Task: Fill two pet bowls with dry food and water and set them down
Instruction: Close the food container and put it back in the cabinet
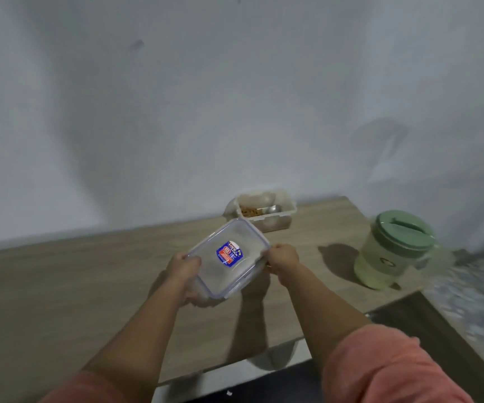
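Counter (60, 286) left of hands bare: open passage. Ahead, open food container (266, 210) stands against the wall. Right, green-lidded jug (391, 251) stands near the counter edge.

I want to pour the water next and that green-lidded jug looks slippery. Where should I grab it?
By the handle, I'd judge: the green-lidded jug stands upright on the table, and what looks like a clear handle juts from its right side. Come from the right with the right hand, now holding the clear lidded container.
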Motion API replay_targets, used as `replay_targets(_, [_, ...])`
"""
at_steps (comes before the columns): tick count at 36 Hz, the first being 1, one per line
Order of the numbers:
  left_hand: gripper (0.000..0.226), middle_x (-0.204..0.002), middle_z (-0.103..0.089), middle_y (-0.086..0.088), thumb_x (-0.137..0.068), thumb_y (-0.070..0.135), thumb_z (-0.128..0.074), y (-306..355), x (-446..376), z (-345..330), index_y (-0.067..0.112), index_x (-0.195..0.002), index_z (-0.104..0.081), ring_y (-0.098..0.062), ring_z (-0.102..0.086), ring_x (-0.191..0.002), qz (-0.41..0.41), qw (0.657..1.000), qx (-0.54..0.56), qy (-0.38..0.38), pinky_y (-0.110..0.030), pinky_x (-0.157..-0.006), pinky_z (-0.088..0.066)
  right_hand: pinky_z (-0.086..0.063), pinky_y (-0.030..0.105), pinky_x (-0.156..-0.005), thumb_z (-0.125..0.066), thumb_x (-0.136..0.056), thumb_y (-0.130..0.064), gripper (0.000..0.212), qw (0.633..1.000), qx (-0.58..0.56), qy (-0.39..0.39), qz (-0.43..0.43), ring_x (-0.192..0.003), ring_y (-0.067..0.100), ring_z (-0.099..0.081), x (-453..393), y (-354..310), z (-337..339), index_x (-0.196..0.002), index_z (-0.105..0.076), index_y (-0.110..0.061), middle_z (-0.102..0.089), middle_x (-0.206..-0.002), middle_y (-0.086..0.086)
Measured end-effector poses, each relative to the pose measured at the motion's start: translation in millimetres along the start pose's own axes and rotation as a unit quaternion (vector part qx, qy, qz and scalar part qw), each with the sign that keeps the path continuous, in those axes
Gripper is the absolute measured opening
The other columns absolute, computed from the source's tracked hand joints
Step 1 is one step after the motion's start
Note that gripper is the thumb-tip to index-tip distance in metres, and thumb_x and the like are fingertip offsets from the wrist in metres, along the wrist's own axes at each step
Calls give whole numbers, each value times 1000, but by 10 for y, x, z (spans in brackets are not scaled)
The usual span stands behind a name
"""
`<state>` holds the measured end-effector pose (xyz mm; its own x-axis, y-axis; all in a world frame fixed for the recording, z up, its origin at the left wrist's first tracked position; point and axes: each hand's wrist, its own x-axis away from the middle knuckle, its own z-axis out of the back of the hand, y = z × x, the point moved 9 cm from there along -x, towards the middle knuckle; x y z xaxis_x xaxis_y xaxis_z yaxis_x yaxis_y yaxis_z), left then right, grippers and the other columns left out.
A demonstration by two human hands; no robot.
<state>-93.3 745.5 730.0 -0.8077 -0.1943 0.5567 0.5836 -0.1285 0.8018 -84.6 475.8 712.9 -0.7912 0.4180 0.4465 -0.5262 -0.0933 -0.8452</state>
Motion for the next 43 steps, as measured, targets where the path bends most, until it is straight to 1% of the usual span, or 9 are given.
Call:
replay_targets(4, [35,-109,-60,-12,-85,9,-58,512,139,-440,14,-120,-51,-21,-54,-81,-54,997,41,-19,-27,-59,-47,-55,39,-62,-58,-83,5,22,990,-137,19,-15,-61,22,-54,80,-310,466,-66,-53,-8,-54,-72,13])
replay_targets(9, [81,-114,-69,-14,-46,38,-74,694,-344,-739,5,-119,-63,-27,-68,-102,-76,996,49,22,-42,-97,-52,-49,29,-53,-61,-86,-1,9,982,-180,49,-20,-59,17,-51,-197,-460,834,-83,-58,-9,-58,-91,17])
replay_targets(12, [55,-127,-64,-11,-74,27,-74,1033,-106,-862,8,-125,-63,-26,-61,-117,-98,993,8,64,-35,-105,-45,-47,27,-52,-64,-84,-9,19,986,-153,58,-16,-56,17,-51,-396,-522,966,-71,-53,-17,-62,-88,15])
replay_targets(15, [49,-135,-59,-9,-84,20,-67,1229,-162,-1028,8,-130,-58,-26,-55,-124,-111,990,-2,90,-33,-109,-40,-50,32,-58,-67,-83,-13,21,988,-140,60,-13,-55,18,-53,-628,-569,1023,-70,-52,-18,-63,-86,14])
replay_targets(19, [48,-136,-58,-9,-86,19,-64,1327,-333,-1209,10,-133,-56,-27,-53,-125,-118,987,-18,111,-32,-106,-39,-54,47,-90,-70,-76,-20,21,993,-94,69,1,-81,28,-62,-1015,-581,1026,-64,-53,-20,-69,-93,17])
replay_targets(27, [46,-133,-60,-9,-88,19,-64,1298,-565,-1274,11,-132,-56,-27,-55,-124,-108,983,-58,135,-31,-106,-38,-54,46,-88,-74,-73,-26,28,996,-30,76,23,-95,36,-68,-1307,-616,926,-63,-50,-18,-68,-91,14])
replay_targets(32, [45,-133,-60,-7,-88,20,-63,1255,-654,-1272,12,-132,-57,-26,-55,-124,-90,986,-36,135,-32,-107,-40,-51,36,-92,-71,-80,-25,33,998,15,59,28,-104,32,-65,-1230,-746,894,-103,-63,-4,-69,-109,19])
replay_targets(38, [44,-133,-60,-6,-88,20,-63,1252,-751,-1286,13,-131,-59,-26,-54,-124,-77,986,-30,143,-31,-106,-40,-47,35,-91,-68,-86,-19,48,998,38,44,30,-112,34,-57,-1217,-794,893,-124,-44,-3,-58,-123,20])
replay_targets(43, [42,-130,-62,-8,-89,25,-62,1229,-803,-1298,14,-130,-60,-28,-57,-118,-70,987,-26,145,-35,-99,-45,-48,34,-95,-69,-85,-23,47,997,62,33,42,-112,30,-58,-1261,-805,840,-125,-49,-8,-60,-123,17])
